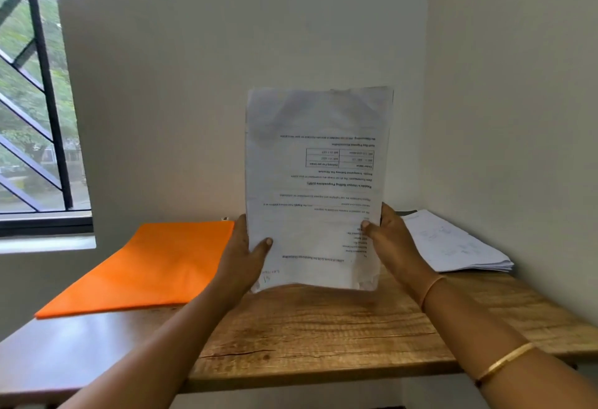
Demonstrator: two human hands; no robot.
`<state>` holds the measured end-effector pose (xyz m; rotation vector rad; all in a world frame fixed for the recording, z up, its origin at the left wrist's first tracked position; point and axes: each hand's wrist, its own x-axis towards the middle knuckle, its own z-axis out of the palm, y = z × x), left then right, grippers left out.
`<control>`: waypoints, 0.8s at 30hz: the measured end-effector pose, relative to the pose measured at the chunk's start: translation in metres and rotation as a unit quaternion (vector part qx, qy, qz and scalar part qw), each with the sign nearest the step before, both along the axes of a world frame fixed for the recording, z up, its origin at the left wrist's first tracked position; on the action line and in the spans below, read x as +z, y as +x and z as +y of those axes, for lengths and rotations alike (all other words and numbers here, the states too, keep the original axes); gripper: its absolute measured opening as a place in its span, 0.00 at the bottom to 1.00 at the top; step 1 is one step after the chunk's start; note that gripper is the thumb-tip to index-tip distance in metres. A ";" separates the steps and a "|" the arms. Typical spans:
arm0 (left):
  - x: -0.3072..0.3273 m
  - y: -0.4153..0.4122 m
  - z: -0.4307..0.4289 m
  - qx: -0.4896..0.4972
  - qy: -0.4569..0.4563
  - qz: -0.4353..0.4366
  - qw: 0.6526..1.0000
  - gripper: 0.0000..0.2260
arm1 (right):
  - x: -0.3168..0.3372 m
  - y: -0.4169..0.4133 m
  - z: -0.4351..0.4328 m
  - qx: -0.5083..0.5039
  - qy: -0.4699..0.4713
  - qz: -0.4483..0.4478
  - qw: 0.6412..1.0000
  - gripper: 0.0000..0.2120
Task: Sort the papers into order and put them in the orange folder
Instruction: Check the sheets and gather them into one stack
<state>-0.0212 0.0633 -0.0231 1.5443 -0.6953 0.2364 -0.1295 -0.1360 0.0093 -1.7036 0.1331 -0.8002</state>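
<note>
So we've got a white printed paper with black text and a small table held upright in both hands over the middle of the brown wooden desk, and the print reads upside down to us. It could be one sheet or a thin bundle, we honestly can't tell. Our left hand grips the lower left edge, thumb pressed on the front and fingers behind. Our right hand pinches the right edge a bit higher up, thumb on the front too. The paper's bottom edge sits right down by the desk top, touching or just above it, hard to say. The flat orange folder lies closed on the left side of the desk, running from the back edge toward the left front corner, just beside our left hand. A loose stack of white papers sits in the back right corner against the wall. There's a gold bangle on our right forearm, and a window with a black grille off to the left.
</note>
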 end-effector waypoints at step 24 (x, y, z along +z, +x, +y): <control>-0.022 0.006 0.009 -0.037 0.058 0.048 0.996 0.19 | -0.027 0.004 0.004 0.019 0.050 0.015 0.998 0.13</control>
